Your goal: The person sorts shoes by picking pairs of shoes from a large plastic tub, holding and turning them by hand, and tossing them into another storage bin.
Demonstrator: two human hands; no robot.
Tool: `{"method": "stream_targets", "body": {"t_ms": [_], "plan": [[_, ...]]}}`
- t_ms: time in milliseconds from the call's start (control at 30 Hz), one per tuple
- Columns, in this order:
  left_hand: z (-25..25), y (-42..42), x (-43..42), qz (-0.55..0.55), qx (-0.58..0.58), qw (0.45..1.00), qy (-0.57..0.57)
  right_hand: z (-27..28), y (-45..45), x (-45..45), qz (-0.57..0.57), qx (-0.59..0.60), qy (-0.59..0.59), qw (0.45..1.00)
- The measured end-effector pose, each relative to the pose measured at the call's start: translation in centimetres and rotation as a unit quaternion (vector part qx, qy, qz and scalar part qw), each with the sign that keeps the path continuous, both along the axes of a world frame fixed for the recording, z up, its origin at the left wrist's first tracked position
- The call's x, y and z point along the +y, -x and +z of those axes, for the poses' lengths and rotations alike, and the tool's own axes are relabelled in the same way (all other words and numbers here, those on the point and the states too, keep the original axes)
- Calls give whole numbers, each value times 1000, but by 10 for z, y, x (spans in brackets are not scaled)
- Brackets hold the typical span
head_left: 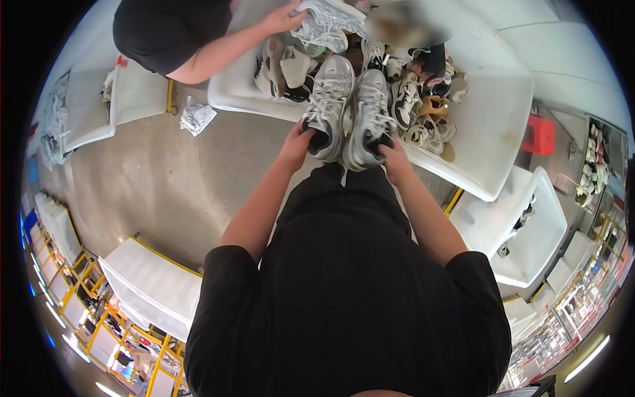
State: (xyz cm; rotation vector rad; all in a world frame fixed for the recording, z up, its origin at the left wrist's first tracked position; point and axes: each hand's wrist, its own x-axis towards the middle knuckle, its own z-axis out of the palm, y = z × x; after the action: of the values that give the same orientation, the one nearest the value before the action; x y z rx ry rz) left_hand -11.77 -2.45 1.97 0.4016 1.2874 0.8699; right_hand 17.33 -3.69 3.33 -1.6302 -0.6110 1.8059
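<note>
Two grey and white sneakers with white laces are held up side by side, toes pointing away from me, at the near edge of a large white bin (248, 102). My left hand (296, 147) grips the heel of the left sneaker (329, 99), its thumb at the dark shoe opening. My right hand (395, 161) grips the heel of the right sneaker (370, 116) in the same way. Many assorted shoes lie in the bin beyond and beside the pair, among them a black and white sneaker (405, 100) and a tan shoe (433, 106).
A co-worker in a black shirt (162, 33) reaches over the bin from the upper left, a hand at a silvery shoe (324, 26). Crumpled white paper (196, 116) lies on the floor. Other white bins (159, 284) stand around, and a red container (538, 135) is at the right.
</note>
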Motion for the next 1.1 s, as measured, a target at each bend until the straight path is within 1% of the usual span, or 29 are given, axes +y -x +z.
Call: {"method": "stream_targets", "body": {"t_ms": [33,67,100,133,167,200,233,267,300,333,367,400,433,467,500,533,600,633,667,700,767,800,867,900,933,1000,1033,1067,1100], "plan": [[16,10,-4,47,-115,992,31,17,-6,2,-61,131,28,989],[31,20,-10,94,-229,967,61,40,-10,6,-65,181,41,980],[44,28,-15,77,-265,961,33,66,-12,9,-58,209,45,975],[52,37,-23,85,-263,961,26,83,-14,9,-49,236,48,969],[60,46,-30,91,-347,933,14,97,-19,7,144,34,-178,973],[67,53,-38,95,-429,898,0,108,-19,10,239,-27,-272,932],[84,53,-44,124,-421,898,-24,125,-16,15,308,-88,-369,872],[91,53,-46,132,-419,898,-35,141,-8,21,317,-84,-376,867],[100,56,-50,137,-409,900,-57,157,5,21,248,2,-303,920],[110,59,-55,142,-399,903,-79,161,10,26,291,-40,-380,877],[128,55,-56,140,-305,935,-112,169,18,33,319,-83,-456,827],[137,59,-60,152,-303,932,-124,182,31,36,331,-78,-463,818],[145,65,-66,165,-327,920,-142,212,54,37,235,73,-268,932],[151,73,-73,177,-350,906,-159,229,72,37,123,213,-44,968],[146,65,-70,187,-328,915,-141,212,68,47,121,233,-19,965],[152,71,-76,200,-324,912,-153,195,64,56,119,253,7,960],[169,75,-83,222,-259,928,-153,185,73,73,175,266,-38,947],[178,76,-85,229,-213,938,-147,184,79,82,213,301,-47,929],[184,75,-90,244,-208,934,-156,183,80,88,230,304,-46,923],[189,73,-93,260,-165,935,-175,180,79,94,252,253,-121,926],[195,70,-97,299,-79,929,-201,198,96,104,229,276,-122,925],[191,74,-102,335,-104,909,-225,176,100,115,305,193,-205,910],[162,93,-116,370,8,880,-299,224,164,91,340,51,-393,853],[175,100,-121,382,43,874,-297,217,185,87,371,48,-443,815],[181,105,-127,394,45,868,-300,214,212,78,378,-2,-514,770],[190,107,-133,415,147,834,-333,216,243,71,386,-45,-610,691],[190,115,-143,387,197,840,-324,229,257,61,405,-111,-633,650],[201,114,-149,385,173,844,-331,228,268,54,407,-113,-656,626],[202,115,-158,384,180,851,-309,232,276,47,418,-120,-674,597]]}}
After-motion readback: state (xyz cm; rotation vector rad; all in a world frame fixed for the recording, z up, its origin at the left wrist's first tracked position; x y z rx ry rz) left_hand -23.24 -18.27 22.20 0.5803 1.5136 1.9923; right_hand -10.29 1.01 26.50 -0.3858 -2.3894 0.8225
